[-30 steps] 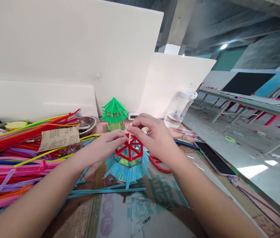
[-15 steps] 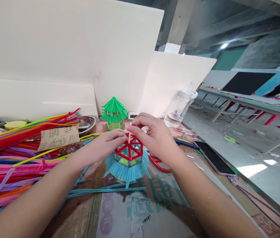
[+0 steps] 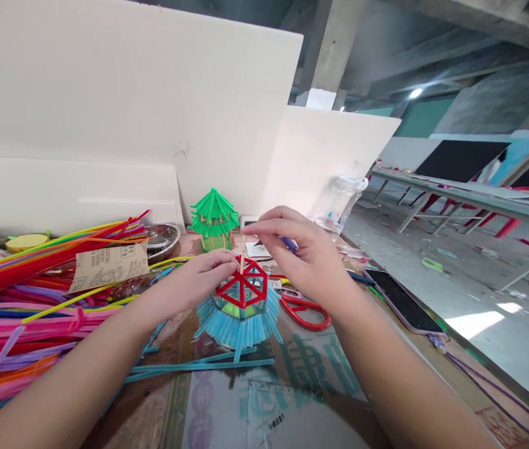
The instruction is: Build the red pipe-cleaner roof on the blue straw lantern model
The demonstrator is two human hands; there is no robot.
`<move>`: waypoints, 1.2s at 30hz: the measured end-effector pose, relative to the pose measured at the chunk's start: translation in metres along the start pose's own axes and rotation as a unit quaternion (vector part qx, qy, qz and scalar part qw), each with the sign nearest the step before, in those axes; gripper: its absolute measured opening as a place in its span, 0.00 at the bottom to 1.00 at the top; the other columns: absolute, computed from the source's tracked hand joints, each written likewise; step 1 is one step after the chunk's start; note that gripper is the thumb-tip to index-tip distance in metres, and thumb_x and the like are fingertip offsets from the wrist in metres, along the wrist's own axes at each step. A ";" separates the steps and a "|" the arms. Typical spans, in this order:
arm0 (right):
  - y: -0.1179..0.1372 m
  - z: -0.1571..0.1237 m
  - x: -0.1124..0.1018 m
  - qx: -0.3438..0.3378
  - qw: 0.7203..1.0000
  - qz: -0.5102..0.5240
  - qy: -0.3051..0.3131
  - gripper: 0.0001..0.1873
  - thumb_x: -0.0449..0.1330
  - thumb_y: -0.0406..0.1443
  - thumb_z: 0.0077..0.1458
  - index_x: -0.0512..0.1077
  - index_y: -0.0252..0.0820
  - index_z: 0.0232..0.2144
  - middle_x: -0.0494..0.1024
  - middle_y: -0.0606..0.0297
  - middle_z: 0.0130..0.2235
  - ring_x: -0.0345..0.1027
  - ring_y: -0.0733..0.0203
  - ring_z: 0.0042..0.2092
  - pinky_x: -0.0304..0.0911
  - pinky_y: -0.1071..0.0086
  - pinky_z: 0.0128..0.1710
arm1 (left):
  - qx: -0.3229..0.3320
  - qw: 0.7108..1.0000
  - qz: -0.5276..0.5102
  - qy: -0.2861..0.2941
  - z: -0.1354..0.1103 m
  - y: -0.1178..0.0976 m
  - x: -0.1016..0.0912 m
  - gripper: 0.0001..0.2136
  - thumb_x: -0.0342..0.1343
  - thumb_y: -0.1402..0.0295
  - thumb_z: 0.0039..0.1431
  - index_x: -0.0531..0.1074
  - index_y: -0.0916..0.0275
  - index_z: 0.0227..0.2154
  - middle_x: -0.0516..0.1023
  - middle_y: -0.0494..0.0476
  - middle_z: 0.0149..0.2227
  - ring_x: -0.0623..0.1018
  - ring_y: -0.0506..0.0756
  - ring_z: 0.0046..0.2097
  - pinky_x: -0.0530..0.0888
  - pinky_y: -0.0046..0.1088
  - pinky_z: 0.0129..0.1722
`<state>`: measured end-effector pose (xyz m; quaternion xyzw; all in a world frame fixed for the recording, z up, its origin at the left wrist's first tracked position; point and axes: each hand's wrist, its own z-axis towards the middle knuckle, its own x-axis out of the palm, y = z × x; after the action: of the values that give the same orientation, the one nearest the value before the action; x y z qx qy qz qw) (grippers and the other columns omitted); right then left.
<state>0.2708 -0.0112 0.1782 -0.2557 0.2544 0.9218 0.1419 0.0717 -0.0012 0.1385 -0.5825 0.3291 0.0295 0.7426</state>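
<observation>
A small pavilion model [image 3: 241, 305] stands on the table, with a red hexagonal pipe-cleaner frame on top and a blue fringed skirt below. A thin wooden stick [image 3: 242, 254] rises upright from the frame's far corner. My left hand [image 3: 201, 274] pinches the stick at its base, fingers closed, resting on the frame. My right hand [image 3: 299, 255] hovers just right of the stick's top, fingers curled round a small blue-tipped item I cannot name. A finished green pavilion [image 3: 214, 217] stands behind.
A big pile of coloured pipe cleaners [image 3: 35, 299] fills the left. Red-handled scissors [image 3: 304, 310], a phone [image 3: 402, 300] and a clear plastic jar [image 3: 339, 202] lie to the right. White boards [image 3: 128, 112] stand behind. Loose blue pipe cleaners [image 3: 199, 365] lie in front.
My right hand has lifted off the stick and drawn slightly right, leaving the stick upright in my left fingers. The view has shifted a little.
</observation>
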 end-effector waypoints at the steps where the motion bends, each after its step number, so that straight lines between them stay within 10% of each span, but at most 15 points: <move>1: 0.000 0.000 -0.001 -0.002 1.000 -0.004 0.003 0.15 0.53 0.26 0.62 0.79 0.44 0.40 0.75 0.62 0.40 0.71 0.62 0.43 0.65 0.67 0.42 | 0.000 1.000 0.002 -0.001 0.000 0.000 0.000 0.18 0.48 0.51 0.62 0.75 0.60 0.38 0.78 0.55 0.45 0.75 0.60 0.51 0.71 0.34 0.51; 36: -0.001 -0.001 0.004 -0.004 1.000 -0.007 -0.003 0.16 0.54 0.25 0.60 0.75 0.42 0.46 0.78 0.61 0.42 0.71 0.63 0.43 0.66 0.66 0.44 | 0.025 1.000 0.003 -0.009 0.001 0.001 0.000 0.17 0.47 0.54 0.61 0.74 0.60 0.35 0.77 0.52 0.40 0.76 0.58 0.47 0.72 0.32 0.50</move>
<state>0.2685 -0.0101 0.1754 -0.2550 0.2481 0.9227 0.1484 0.0718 -0.0001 0.1376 -0.5628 0.3250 0.0289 0.7595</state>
